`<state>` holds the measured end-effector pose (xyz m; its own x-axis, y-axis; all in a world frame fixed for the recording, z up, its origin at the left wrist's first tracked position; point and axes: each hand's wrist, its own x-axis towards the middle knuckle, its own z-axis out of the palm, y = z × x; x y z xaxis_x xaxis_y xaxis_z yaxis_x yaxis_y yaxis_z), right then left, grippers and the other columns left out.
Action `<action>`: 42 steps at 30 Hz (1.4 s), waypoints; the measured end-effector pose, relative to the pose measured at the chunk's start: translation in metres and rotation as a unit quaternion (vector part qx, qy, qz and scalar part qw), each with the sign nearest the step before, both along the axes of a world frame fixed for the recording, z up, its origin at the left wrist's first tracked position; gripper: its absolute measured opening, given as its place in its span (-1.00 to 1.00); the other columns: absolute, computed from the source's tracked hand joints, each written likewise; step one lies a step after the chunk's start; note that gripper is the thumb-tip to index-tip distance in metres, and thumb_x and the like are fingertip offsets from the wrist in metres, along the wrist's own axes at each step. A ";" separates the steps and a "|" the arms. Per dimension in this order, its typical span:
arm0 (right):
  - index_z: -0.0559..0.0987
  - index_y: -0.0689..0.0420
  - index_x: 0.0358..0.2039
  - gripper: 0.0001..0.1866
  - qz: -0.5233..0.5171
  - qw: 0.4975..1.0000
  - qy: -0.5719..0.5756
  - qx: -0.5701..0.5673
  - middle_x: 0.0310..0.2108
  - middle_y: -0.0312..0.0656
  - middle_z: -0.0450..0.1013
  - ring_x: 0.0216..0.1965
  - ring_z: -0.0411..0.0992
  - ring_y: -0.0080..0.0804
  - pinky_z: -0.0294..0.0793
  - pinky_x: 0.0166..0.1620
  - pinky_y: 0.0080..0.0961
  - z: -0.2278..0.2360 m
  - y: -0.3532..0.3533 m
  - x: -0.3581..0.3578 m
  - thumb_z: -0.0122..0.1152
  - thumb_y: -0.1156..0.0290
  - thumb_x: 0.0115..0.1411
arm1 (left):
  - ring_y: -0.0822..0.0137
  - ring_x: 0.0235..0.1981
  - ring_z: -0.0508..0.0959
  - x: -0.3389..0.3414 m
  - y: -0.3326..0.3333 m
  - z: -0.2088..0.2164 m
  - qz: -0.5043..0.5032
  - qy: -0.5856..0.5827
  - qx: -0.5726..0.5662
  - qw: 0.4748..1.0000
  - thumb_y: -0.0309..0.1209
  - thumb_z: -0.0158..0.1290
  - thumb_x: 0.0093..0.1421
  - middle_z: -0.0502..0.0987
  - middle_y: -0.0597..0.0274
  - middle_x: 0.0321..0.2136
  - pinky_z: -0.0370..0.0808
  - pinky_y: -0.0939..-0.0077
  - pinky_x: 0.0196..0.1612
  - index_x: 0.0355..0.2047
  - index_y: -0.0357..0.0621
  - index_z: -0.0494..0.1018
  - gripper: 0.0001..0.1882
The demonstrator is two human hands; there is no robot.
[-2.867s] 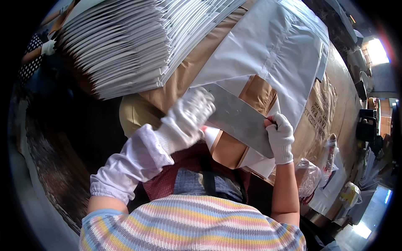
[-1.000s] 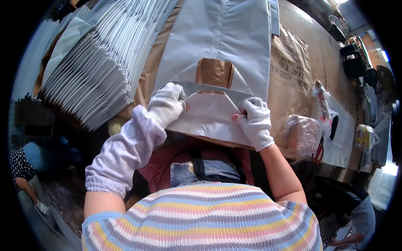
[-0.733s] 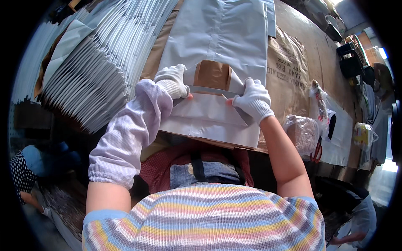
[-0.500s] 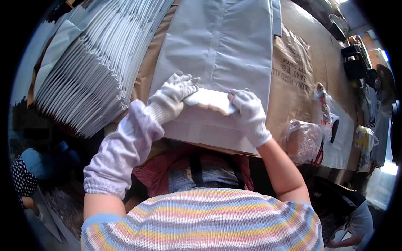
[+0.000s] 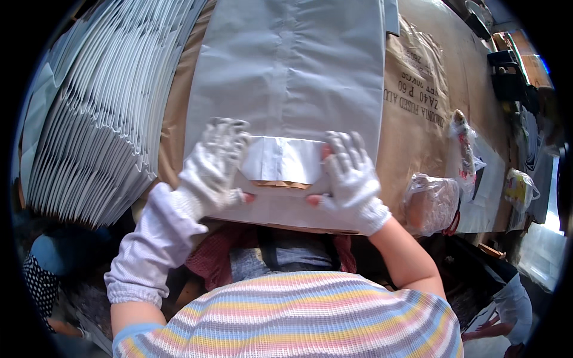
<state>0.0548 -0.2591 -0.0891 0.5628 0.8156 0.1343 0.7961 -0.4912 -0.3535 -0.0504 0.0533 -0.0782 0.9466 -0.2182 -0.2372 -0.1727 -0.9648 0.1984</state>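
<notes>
Head view: the left hand (image 5: 210, 162) and right hand (image 5: 351, 176), both gloved, lie spread flat — holding nothing — pressing the folded bottom flap (image 5: 284, 160) of a grey paper sack (image 5: 292, 77) on the brown-paper-covered table (image 5: 418, 113). The fold appears laid down; a brown strip shows beneath it, so sealing seems unfinished. A fanned stack of finished sacks (image 5: 95, 119) crowds the left; a crumpled plastic bag (image 5: 431, 203) sits just right.
</notes>
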 end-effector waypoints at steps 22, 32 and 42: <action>0.58 0.17 -0.31 -0.59 -0.198 0.978 0.067 -0.007 -0.20 0.01 0.55 -0.20 0.55 0.11 0.57 -0.12 -0.14 0.034 0.038 0.035 0.54 0.28 -0.13 | -0.04 0.31 0.42 0.020 0.010 0.040 0.269 -0.145 -0.104 0.946 -0.27 0.40 0.13 0.45 -0.06 0.26 0.34 0.17 0.37 0.34 -0.16 0.33 -0.19; 0.62 0.25 -0.18 -0.78 -0.243 0.925 -0.237 0.173 -0.29 -0.05 0.58 -0.31 0.60 -0.30 0.58 -0.21 -0.41 0.031 -0.001 0.071 0.24 0.64 0.12 | 0.02 0.20 0.52 0.060 -0.026 0.032 0.288 -0.115 -0.180 0.933 -0.26 0.41 0.09 0.53 -0.08 0.15 0.44 0.23 0.27 0.28 -0.17 0.40 -0.25; 0.59 0.22 -0.14 -0.77 -0.158 0.862 0.431 0.216 -0.25 0.04 0.64 -0.20 0.66 -0.09 0.59 -0.16 -0.26 0.042 0.130 0.019 0.21 0.33 0.30 | 0.05 0.13 0.59 0.051 -0.015 0.032 0.231 -0.149 -0.229 0.934 -0.38 0.36 0.14 0.58 -0.06 0.10 0.50 0.29 0.22 0.23 -0.24 0.44 -0.35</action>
<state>0.0742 -0.1294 -0.0472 0.7902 0.5818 -0.1926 -0.0034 -0.3102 -0.9507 0.0011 0.0385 -0.0464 0.9739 0.2162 0.0689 0.1283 -0.7751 0.6187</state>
